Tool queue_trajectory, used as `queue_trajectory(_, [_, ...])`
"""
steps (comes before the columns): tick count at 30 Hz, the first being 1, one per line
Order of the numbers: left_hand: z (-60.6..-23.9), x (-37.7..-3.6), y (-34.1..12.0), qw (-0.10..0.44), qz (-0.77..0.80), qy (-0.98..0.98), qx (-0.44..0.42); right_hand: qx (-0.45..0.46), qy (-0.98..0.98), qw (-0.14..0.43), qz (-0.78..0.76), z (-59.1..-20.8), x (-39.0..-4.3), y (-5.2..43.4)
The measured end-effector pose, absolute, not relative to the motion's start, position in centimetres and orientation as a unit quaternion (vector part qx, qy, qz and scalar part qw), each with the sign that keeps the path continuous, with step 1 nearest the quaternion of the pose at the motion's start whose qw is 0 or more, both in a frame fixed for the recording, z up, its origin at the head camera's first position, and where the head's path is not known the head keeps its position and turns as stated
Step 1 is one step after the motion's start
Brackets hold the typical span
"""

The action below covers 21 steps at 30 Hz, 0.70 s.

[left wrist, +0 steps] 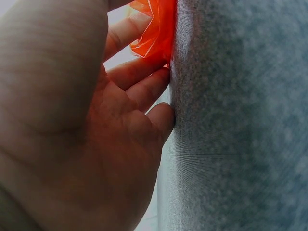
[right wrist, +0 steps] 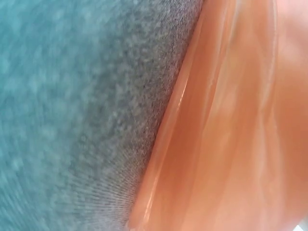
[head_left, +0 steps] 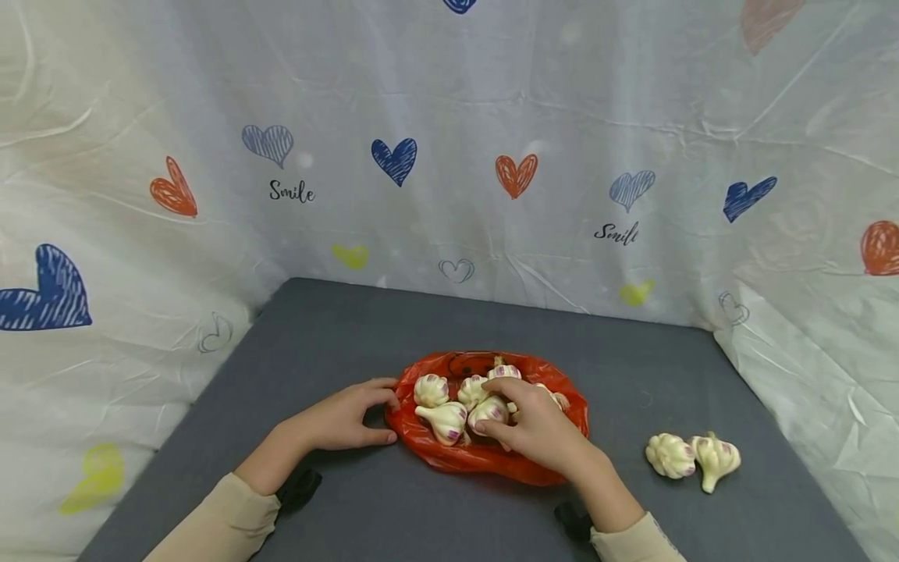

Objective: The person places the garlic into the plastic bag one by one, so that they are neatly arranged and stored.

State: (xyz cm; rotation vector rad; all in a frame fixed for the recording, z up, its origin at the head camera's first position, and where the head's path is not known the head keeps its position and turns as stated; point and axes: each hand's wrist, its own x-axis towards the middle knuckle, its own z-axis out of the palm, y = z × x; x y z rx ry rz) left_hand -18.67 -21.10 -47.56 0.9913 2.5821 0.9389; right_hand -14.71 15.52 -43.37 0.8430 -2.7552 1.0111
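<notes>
In the head view a red plastic bag [head_left: 485, 464] lies spread with its mouth rolled down, holding several white garlic bulbs with purple patches. My left hand [head_left: 344, 417] rests at the bag's left edge, fingers against the plastic and thumb apart from them. The left wrist view shows the left fingers [left wrist: 139, 86] loosely bent beside the red plastic [left wrist: 161, 24]. Over the bag, my right hand [head_left: 541, 425] has thumb and forefinger around a garlic bulb [head_left: 489, 412]; its other fingers are hidden. Red plastic [right wrist: 226, 144] fills much of the right wrist view, where no fingers can be made out.
Two garlic bulbs lie side by side on the grey tabletop [head_left: 337, 320] to the right: a rounder one [head_left: 670, 456] and one with its stem towards me [head_left: 715, 459]. A pale curtain [head_left: 449, 94] printed with hearts encloses the table's back and sides.
</notes>
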Motion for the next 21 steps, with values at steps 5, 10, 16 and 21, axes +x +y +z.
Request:
queue_trajectory(5, [-47.61,-18.68,-21.05,0.108,0.319,0.879,0.337,0.276,-0.905,0.044,0.320,-43.34,-14.57,15.29])
queue_trajectory(10, [-47.56,-18.62,-21.02,0.110,0.323,0.878,0.336,0.275,-0.907,0.037,0.316,-43.29,-14.43,15.13])
queue_trajectory(16, [-47.49,-18.53,-20.98,0.111,0.323,0.878,0.335,0.274,-0.907,0.030,0.317,-43.59,-14.46,15.22])
queue_trajectory(21, [-47.41,-18.53,-20.94,0.110,0.323,0.878,0.336,0.284,-0.904,0.027,0.319,-43.82,-14.53,15.23])
